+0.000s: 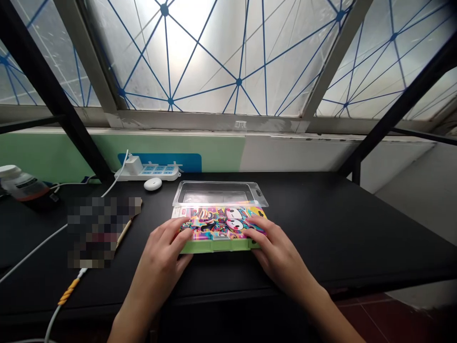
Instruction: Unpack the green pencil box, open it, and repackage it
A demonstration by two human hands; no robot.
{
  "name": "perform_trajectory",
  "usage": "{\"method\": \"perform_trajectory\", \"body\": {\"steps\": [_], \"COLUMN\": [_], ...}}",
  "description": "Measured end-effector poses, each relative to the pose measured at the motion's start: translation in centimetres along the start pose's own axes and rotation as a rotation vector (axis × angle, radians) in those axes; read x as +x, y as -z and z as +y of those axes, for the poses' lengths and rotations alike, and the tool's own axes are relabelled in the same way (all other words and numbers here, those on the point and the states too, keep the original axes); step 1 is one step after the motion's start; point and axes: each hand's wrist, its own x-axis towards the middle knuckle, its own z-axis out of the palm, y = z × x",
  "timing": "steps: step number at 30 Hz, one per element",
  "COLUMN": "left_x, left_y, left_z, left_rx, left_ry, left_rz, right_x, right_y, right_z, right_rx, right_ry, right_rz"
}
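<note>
A flat box with a bright cartoon print and a light green edge [219, 228] lies on the black desk [339, 224], near its front. My left hand [166, 257] rests on the box's left end, fingers bent over the top. My right hand [273, 250] presses on the right end with fingers laid across the print. Both hands hold the box down against the desk. Just behind the box lies a clear plastic blister cover [218, 194], touching or nearly touching the box's far edge.
A white power strip [150, 171] with a plugged-in adapter sits at the wall, a small white oval object [153, 183] in front of it. A white cable [46, 238] crosses the left side. A capped bottle [21, 183] stands far left. A blurred patch [100, 231] covers something.
</note>
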Motion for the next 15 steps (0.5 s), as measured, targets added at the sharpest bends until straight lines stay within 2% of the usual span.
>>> {"method": "perform_trajectory", "body": {"steps": [3, 6, 9, 12, 15], "left_x": [-0.4, -0.3, -0.1, 0.1, 0.2], "left_y": [-0.1, 0.5, 0.9, 0.9, 0.8], "left_z": [-0.2, 0.0, 0.2, 0.2, 0.1], "left_rx": [-0.114, -0.227, -0.285, -0.306, -0.307], "left_ry": [0.124, 0.320, 0.462, 0.536, 0.534], "left_rz": [-0.147, -0.336, -0.410, -0.407, -0.391], "right_x": [-1.1, -1.8, -1.9, -1.3, -0.6], "right_y": [-0.2, 0.1, 0.6, 1.0, 1.3], "right_z": [0.3, 1.0, 1.7, 2.0, 2.2], "right_rx": [0.133, 0.254, 0.346, 0.435, 0.467], "right_ry": [-0.153, -0.405, -0.601, -0.598, -0.595], "right_rz": [-0.081, -0.182, -0.259, -0.263, -0.237]}}
